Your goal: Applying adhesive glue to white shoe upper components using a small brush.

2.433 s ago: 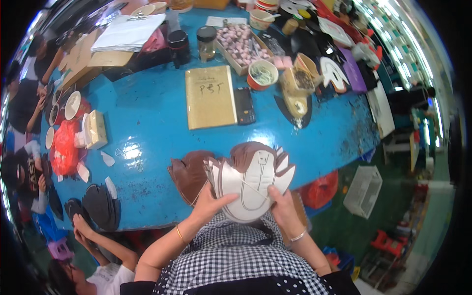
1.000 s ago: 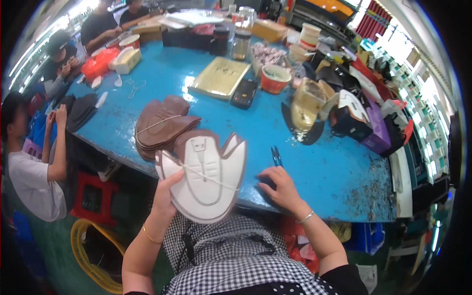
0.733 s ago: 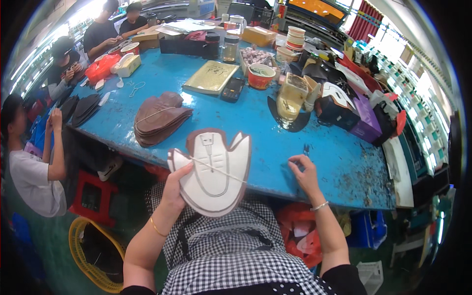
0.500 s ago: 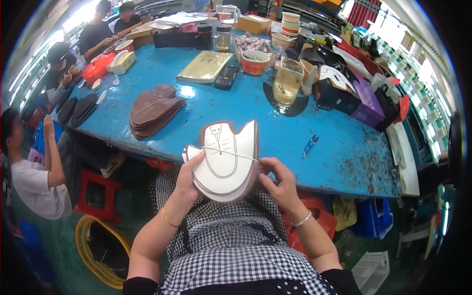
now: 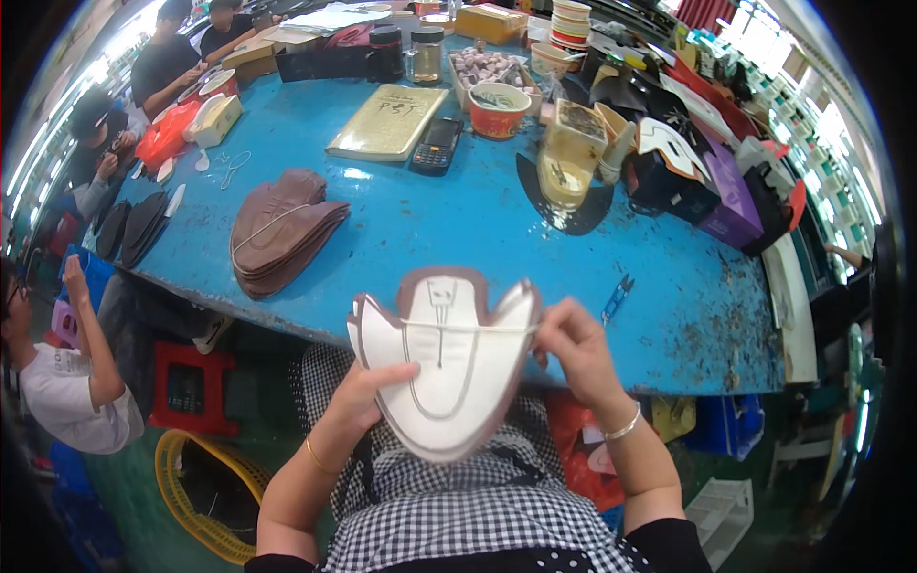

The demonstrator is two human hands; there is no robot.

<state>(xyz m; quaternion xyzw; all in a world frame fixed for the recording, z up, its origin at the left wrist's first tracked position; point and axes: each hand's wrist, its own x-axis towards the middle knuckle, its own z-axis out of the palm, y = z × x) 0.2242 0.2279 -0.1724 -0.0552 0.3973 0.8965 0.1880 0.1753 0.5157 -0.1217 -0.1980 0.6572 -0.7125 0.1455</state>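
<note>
A stack of shoe-upper pieces [image 5: 449, 392], white on top with brown edges, is upright in front of me at the table's near edge. My left hand [image 5: 368, 390] grips its left side, thumb flat on the white face and the other fingers hidden behind. A pale cord [image 5: 468, 328] runs across the upper part of the stack. At the right edge, my right hand [image 5: 577, 351] has its fingers pinched together on the cord, slightly blurred. Farther left on the table lies a second stack of brown upper pieces [image 5: 287, 239] with a cord around it.
On the blue table [image 5: 439, 224] lie blue thread snips [image 5: 617, 298], a black handheld device [image 5: 439, 146] and a gold notebook [image 5: 387, 122]. A glue-stained container [image 5: 571, 153] stands right, near a red paper bowl [image 5: 499, 115]. A person [image 5: 72, 382] sits at left, near a yellow basket [image 5: 172, 497].
The white stack has turned more upright and come lower, nearer me. My right hand has moved right and is pinching at the cord, which now lies straighter across the stack.
</note>
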